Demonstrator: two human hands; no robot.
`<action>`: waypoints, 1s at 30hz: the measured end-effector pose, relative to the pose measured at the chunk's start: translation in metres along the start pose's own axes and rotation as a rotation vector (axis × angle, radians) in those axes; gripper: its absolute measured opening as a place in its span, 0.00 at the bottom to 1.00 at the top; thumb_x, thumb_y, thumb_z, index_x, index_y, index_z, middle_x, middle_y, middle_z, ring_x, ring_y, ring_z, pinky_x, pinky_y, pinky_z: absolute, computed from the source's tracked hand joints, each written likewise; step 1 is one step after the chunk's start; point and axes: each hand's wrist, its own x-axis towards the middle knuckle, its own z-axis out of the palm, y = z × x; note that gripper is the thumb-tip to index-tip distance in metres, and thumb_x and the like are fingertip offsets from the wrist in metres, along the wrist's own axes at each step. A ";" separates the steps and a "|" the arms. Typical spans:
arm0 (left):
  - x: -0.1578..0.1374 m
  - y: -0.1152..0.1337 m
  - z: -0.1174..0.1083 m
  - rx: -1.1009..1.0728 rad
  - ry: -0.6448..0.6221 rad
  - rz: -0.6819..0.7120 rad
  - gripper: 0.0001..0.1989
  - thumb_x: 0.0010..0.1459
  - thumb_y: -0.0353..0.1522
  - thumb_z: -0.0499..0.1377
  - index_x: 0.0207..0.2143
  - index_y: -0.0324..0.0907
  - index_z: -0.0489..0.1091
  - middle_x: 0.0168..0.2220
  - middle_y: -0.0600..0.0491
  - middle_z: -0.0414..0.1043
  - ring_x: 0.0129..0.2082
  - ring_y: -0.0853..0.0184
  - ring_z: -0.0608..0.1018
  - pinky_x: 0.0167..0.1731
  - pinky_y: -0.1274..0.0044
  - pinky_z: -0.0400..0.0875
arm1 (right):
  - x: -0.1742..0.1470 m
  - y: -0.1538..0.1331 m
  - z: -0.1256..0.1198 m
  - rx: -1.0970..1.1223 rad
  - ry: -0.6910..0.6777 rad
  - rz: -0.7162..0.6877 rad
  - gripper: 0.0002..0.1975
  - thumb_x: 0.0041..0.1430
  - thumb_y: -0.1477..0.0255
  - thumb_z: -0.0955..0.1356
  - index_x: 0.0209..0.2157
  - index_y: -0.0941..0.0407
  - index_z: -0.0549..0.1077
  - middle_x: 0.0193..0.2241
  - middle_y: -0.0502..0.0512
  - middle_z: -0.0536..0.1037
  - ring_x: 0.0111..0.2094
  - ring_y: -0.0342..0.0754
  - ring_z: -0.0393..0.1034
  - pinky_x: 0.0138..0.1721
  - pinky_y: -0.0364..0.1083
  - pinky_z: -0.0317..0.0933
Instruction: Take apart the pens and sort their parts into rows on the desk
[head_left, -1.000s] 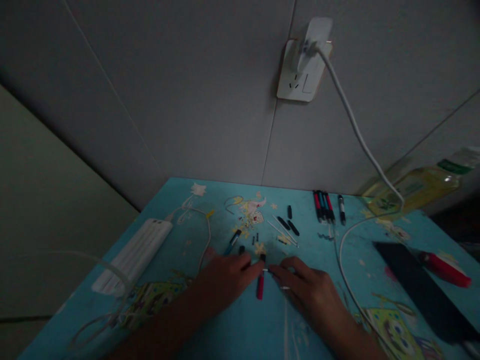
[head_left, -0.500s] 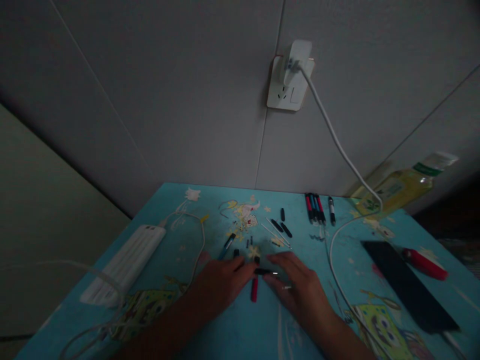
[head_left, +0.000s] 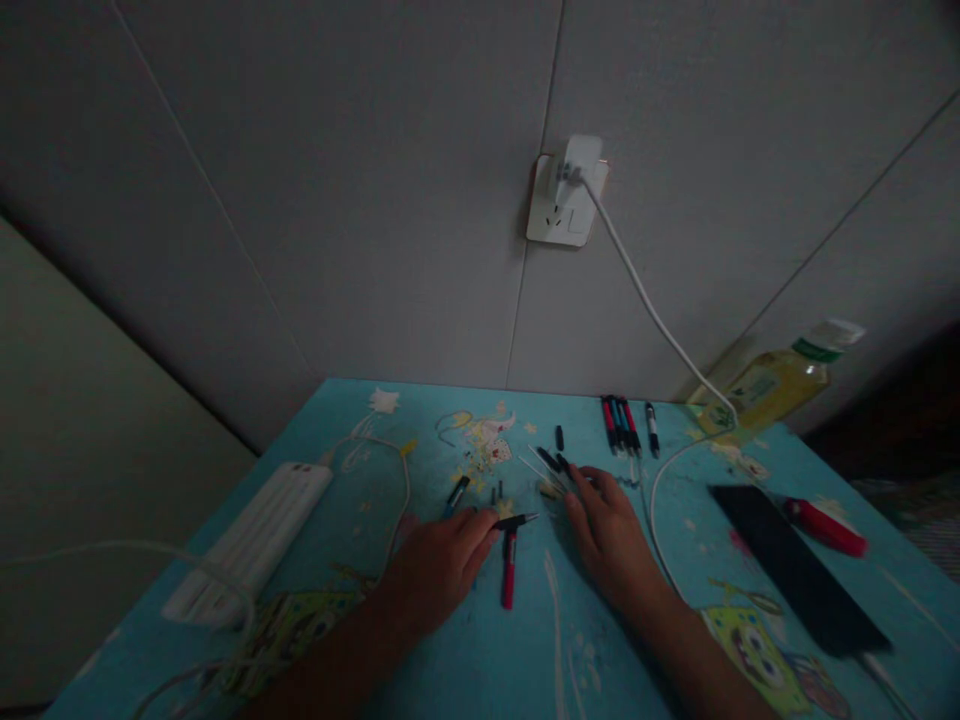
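Observation:
My left hand (head_left: 450, 550) is closed around a black pen piece (head_left: 516, 521) whose silver tip points right. Beneath that tip, a red pen barrel (head_left: 509, 575) lies on the table. Beside the left fingers rests a dark blue pen part (head_left: 456, 495). My right hand (head_left: 606, 530) has its thumb and fingers apart, fingertips at one of the small black pen pieces (head_left: 565, 466); whether they touch it I cannot tell. Another black piece (head_left: 548, 459) and thin white rods (head_left: 541, 471) lie just left of those fingers. One more black piece (head_left: 559, 438) sits farther back.
Several assembled pens (head_left: 621, 425) stand in a row at the back, with a white-and-black pen (head_left: 652, 430) beside them. A power strip (head_left: 247, 545) is on the left. To the right are a yellow bottle (head_left: 780, 385), a dark slab (head_left: 799, 565), a red object (head_left: 827, 527) and a cable (head_left: 654, 500).
My right hand has moved away from the left, forward to the loose black pieces. The left hand keeps the black pen piece. The view has tilted upward slightly.

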 end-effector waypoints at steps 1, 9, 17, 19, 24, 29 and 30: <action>0.000 0.000 0.000 -0.002 0.005 0.009 0.15 0.69 0.35 0.47 0.50 0.48 0.71 0.35 0.52 0.76 0.35 0.65 0.79 0.38 0.75 0.70 | -0.001 -0.002 -0.002 0.029 0.013 -0.032 0.19 0.70 0.66 0.60 0.60 0.50 0.66 0.49 0.61 0.72 0.51 0.55 0.70 0.55 0.59 0.65; -0.003 0.004 0.001 0.007 0.000 0.113 0.13 0.68 0.34 0.50 0.50 0.46 0.70 0.41 0.49 0.76 0.36 0.63 0.78 0.36 0.74 0.71 | -0.015 -0.026 -0.004 0.432 -0.191 -0.210 0.10 0.67 0.71 0.64 0.46 0.51 0.76 0.40 0.56 0.75 0.42 0.48 0.73 0.43 0.47 0.70; 0.000 0.000 -0.004 -0.033 -0.041 0.240 0.22 0.66 0.24 0.49 0.60 0.45 0.64 0.46 0.49 0.74 0.45 0.62 0.73 0.50 0.68 0.70 | -0.013 -0.028 -0.003 0.420 -0.161 -0.037 0.12 0.69 0.69 0.62 0.40 0.54 0.77 0.33 0.55 0.77 0.36 0.47 0.73 0.40 0.46 0.67; 0.001 -0.004 -0.002 -0.023 -0.015 0.234 0.20 0.67 0.26 0.51 0.59 0.44 0.65 0.45 0.49 0.75 0.44 0.62 0.73 0.48 0.68 0.71 | -0.012 -0.030 -0.005 0.440 -0.200 -0.044 0.12 0.69 0.68 0.62 0.42 0.54 0.76 0.35 0.55 0.78 0.37 0.48 0.74 0.41 0.46 0.67; 0.003 -0.008 0.003 -0.082 0.107 0.234 0.14 0.67 0.30 0.54 0.53 0.44 0.69 0.44 0.50 0.76 0.43 0.63 0.74 0.46 0.69 0.71 | -0.015 -0.028 0.001 0.427 -0.241 -0.005 0.10 0.66 0.66 0.66 0.40 0.55 0.77 0.32 0.53 0.78 0.33 0.46 0.72 0.37 0.44 0.66; 0.005 0.000 -0.004 -0.150 0.151 0.296 0.09 0.67 0.31 0.55 0.47 0.42 0.72 0.39 0.52 0.77 0.38 0.65 0.75 0.41 0.71 0.71 | -0.019 -0.022 0.007 0.392 -0.277 0.068 0.23 0.70 0.63 0.59 0.26 0.58 0.76 0.20 0.50 0.71 0.22 0.44 0.66 0.29 0.43 0.61; 0.006 0.001 -0.005 -0.150 0.168 0.295 0.08 0.67 0.30 0.55 0.46 0.42 0.72 0.38 0.52 0.77 0.38 0.65 0.75 0.41 0.71 0.70 | -0.018 -0.022 0.006 0.415 -0.277 0.055 0.19 0.69 0.62 0.61 0.31 0.57 0.77 0.23 0.51 0.74 0.25 0.45 0.68 0.31 0.43 0.63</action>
